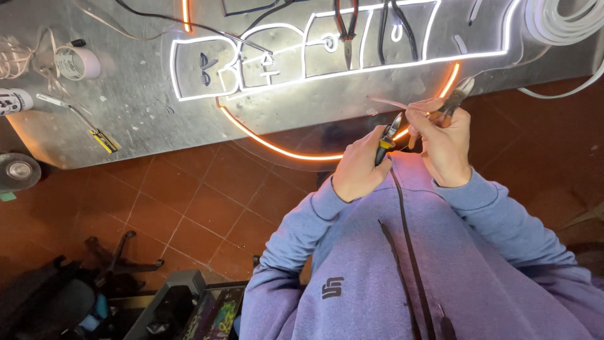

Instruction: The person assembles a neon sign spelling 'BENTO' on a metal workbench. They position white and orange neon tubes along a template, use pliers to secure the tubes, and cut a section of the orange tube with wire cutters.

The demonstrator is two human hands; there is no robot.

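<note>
My left hand (357, 169) is closed around small cutters (388, 135) with a black and yellow handle, jaws pointing up. Close beside it, my right hand (444, 143) pinches a short pale strip (387, 102) that sticks out to the left. The same hand holds a dark-tipped piece (458, 94) from which a thin white wire runs off to the right. Both hands hover just off the edge of a metal table (132, 107), over a lit sign (207, 66) with white outlines and an orange arc (270, 143). My purple sweatshirt sleeves fill the lower right.
Red-handled pliers (346, 28) lie on the sign. A tape roll (76, 62), a yellow-tipped tool (100, 138) and loose wires lie on the table's left. A coil of white strip (560, 19) sits top right. Red floor tiles, a chair base (116, 255) and a dark box (179, 302) are below.
</note>
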